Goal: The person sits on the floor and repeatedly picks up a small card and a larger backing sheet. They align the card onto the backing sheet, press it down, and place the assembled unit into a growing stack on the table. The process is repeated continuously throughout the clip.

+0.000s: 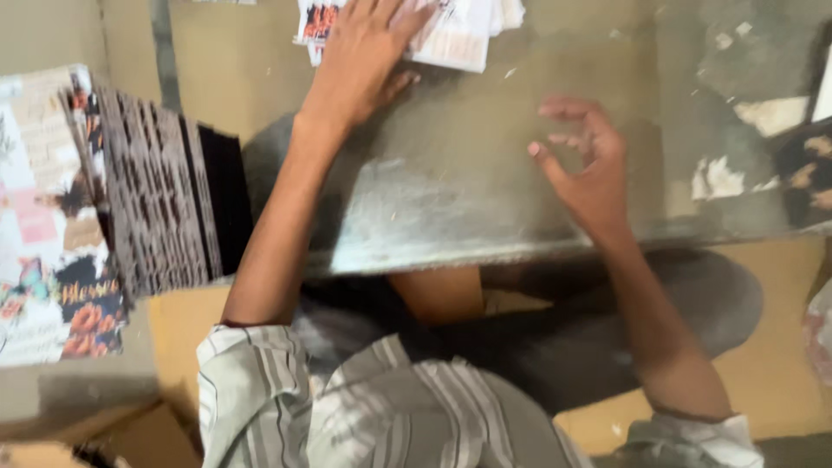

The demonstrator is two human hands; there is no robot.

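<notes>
**Left hand on the printed cards, right hand hovering free**

Nearest the camera sit the person's striped shirt (364,407) and dark lap, with a tan floor (771,381) showing on either side. Just beyond, the near edge of a worn, scuffed metal desk (451,208) runs across the view.

The right hand (585,169) hangs above the right part of the desk, its grip loosely curled with the fingers apart and nothing between them. It touches no object; the bare desk is below it.

Farther off, the left hand (364,52) reaches to the far edge and lies flat, fingers spread, pressing on a stack of printed cards (459,35). Judging by this, the step in hand is taking or sliding a card off that stack. The next move would call for a fingertip pinch on the top card alone, as the cards lie close together.

To the left, a fanned row of dark patterned cards (156,199) stands on edge beside bright floral printed sheets (52,217). On the far right lie torn paper scraps (771,113) and another patterned piece (810,173). Nothing lies between the hands and the stack, though motion blur softens fine detail.
</notes>
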